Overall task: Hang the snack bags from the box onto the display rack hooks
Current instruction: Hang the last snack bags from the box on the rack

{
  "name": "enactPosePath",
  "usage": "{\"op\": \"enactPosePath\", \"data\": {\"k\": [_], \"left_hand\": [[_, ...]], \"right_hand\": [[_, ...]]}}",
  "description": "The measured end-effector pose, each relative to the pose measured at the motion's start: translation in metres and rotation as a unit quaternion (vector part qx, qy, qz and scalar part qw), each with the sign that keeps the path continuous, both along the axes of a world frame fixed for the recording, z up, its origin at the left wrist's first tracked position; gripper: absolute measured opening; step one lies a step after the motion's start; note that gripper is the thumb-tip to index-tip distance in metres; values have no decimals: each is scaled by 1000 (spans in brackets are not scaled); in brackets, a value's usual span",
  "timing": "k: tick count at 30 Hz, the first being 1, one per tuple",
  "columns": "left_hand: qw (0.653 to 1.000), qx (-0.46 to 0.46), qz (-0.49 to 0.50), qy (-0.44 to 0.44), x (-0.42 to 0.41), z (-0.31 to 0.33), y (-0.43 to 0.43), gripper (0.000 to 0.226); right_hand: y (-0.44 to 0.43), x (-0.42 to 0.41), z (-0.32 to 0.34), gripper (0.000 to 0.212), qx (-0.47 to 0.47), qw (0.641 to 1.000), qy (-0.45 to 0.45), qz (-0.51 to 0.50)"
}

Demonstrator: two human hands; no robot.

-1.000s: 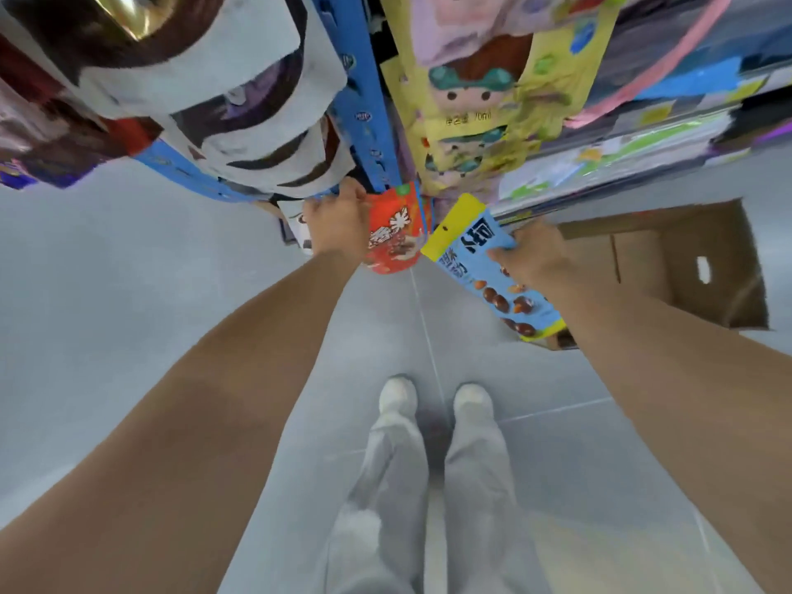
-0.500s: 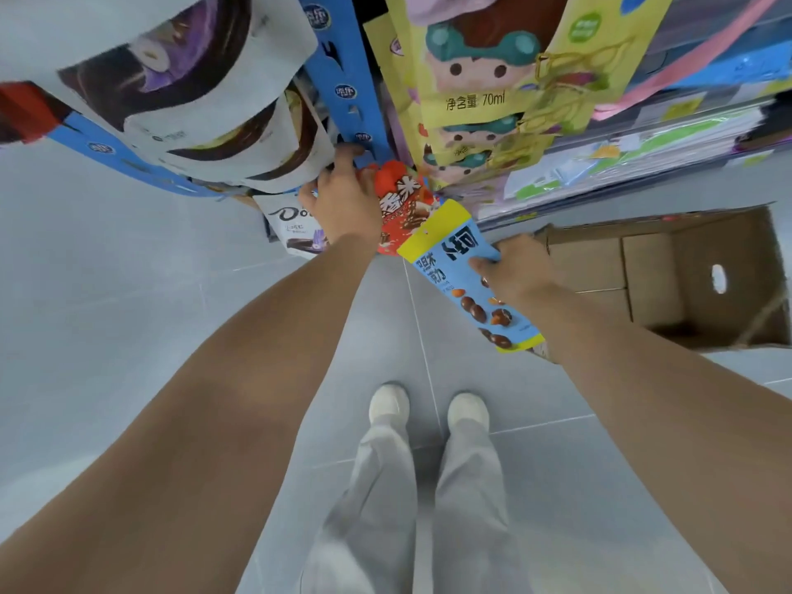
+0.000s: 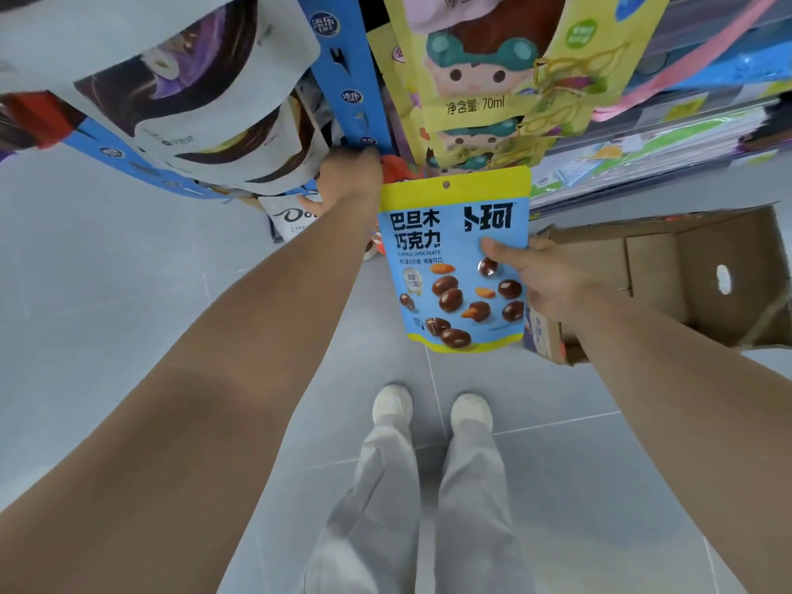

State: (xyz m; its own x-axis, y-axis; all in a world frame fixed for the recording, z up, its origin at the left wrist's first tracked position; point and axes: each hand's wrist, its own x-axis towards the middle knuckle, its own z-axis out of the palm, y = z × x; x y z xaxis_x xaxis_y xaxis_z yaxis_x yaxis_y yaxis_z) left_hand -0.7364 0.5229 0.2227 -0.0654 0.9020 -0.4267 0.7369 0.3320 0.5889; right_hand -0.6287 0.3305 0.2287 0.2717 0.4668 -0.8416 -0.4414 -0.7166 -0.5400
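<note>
Head view: the blue almond-chocolate bag (image 3: pixel 456 267), tilted half a second ago, now faces up squarely, its hang hole just below the rack strip (image 3: pixel 355 79). The right hand (image 3: pixel 542 278) pinches its edge; the left hand (image 3: pixel 349 184) grips the strip's foot. Hooking looks imminent. The box (image 3: pixel 703 272) lies alongside.

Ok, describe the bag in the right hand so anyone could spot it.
Find the blue rack strip, then look just below it. The blue almond chocolate bag is gripped at its edge by the right hand. Only it has a yellow top with a round hang hole.
</note>
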Motion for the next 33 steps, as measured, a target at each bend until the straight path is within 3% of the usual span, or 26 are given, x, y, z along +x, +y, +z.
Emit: {"op": "enactPosePath", "data": {"k": [13,17,20,25,30,33], "left_hand": [[991,-123,-35,-41,-10,10,-2,42],[983,-169,-73,-1,-20,17,-6,72],[977,-170,-127,16,-23,51,-13,52],[953,-183,-236,-55,-32,115,-19,21],[906,-122,-399,-74,-56,176,-27,20],[879,-96,-465,-42,-66,207,-26,12]], "right_hand": [[-2,-3,8,28,-3,1000,14,-23],[-3,-8,25,31,0,1000,10,-25],[-5,-12,49,31,-2,1000,-2,-23],[-9,-19,105,21,0,1000,-19,0],[-16,-37,155,11,7,999,-35,-7],[-21,-48,183,8,29,999,-38,-2]]}}
